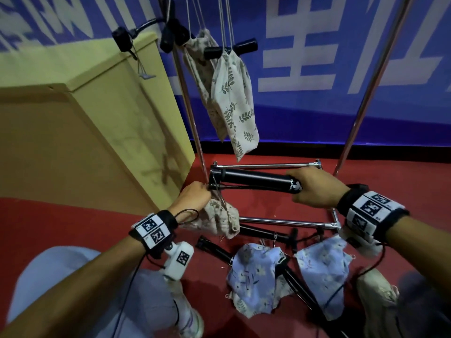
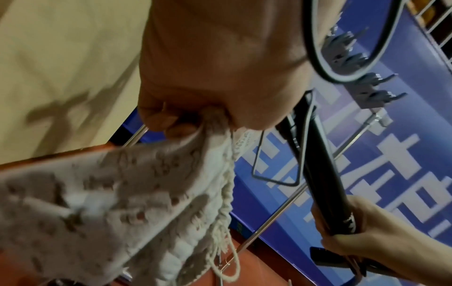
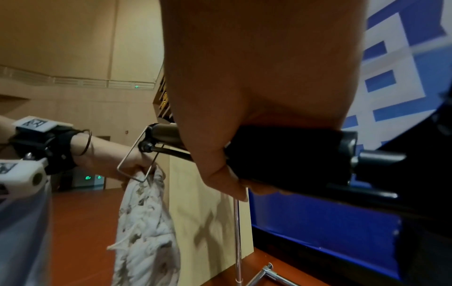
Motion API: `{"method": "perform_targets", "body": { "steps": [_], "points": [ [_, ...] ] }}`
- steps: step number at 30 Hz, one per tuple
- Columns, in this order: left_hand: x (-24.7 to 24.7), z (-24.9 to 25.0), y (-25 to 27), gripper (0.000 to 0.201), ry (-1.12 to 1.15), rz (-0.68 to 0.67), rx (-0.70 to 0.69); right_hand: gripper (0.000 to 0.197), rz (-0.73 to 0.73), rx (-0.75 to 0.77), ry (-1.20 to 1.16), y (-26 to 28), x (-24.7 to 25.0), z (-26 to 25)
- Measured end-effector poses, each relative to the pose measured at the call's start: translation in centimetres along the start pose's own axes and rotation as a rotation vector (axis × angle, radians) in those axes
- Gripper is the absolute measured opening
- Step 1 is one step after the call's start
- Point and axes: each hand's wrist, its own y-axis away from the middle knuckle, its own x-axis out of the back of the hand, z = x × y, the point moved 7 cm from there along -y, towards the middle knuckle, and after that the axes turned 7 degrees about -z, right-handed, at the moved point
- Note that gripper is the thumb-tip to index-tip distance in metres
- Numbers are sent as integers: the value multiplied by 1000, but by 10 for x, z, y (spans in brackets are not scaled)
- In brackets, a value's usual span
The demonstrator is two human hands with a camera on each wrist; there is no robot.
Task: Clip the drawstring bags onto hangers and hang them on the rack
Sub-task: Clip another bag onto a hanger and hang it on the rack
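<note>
My right hand [image 1: 314, 189] grips one end of a black hanger bar [image 1: 256, 180], held level above the floor; the same hanger bar [image 3: 288, 154] fills the right wrist view. At the bar's other end hangs a wire clip [image 3: 135, 160]. My left hand [image 1: 195, 198] pinches the gathered top of a cream leaf-print drawstring bag [image 1: 219, 222] right at that clip; the bag [image 2: 110, 193] droops below the fist. Whether the clip bites the cloth is hidden. Two leaf-print bags [image 1: 234, 98] hang on black hangers from the rack.
Two blue floral bags [image 1: 258, 274] and more black hangers [image 1: 263, 234] lie on the red floor by the rack's chrome base [image 1: 280, 222]. A yellow box [image 1: 85, 118] stands at the left. Chrome rack posts [image 1: 366, 93] rise before a blue banner.
</note>
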Motion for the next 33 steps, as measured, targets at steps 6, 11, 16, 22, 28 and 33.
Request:
{"method": "perform_targets", "body": {
  "steps": [6, 11, 16, 22, 28, 33],
  "points": [
    [11, -13, -7, 41, 350, 137, -45, 23, -74, 7, 101, -5, -3, -4],
    [12, -1, -1, 59, 333, 57, -70, 21, -114, -57, 235, -9, -15, -2],
    [11, 13, 6, 30, 253, 76, -274, 19, -151, -102, 270, -9, -19, 0],
    [5, 14, -1, 45, 111, -20, -311, 20, -183, -192, 322, -6, -18, 6],
    [-25, 31, 10, 30, 14, -113, -359, 42, -137, -168, 506, 0, -43, -23],
    [-36, 38, 23, 44, 247, -68, -193, 38, 63, -15, 585, -4, -52, -65]
  ]
}}
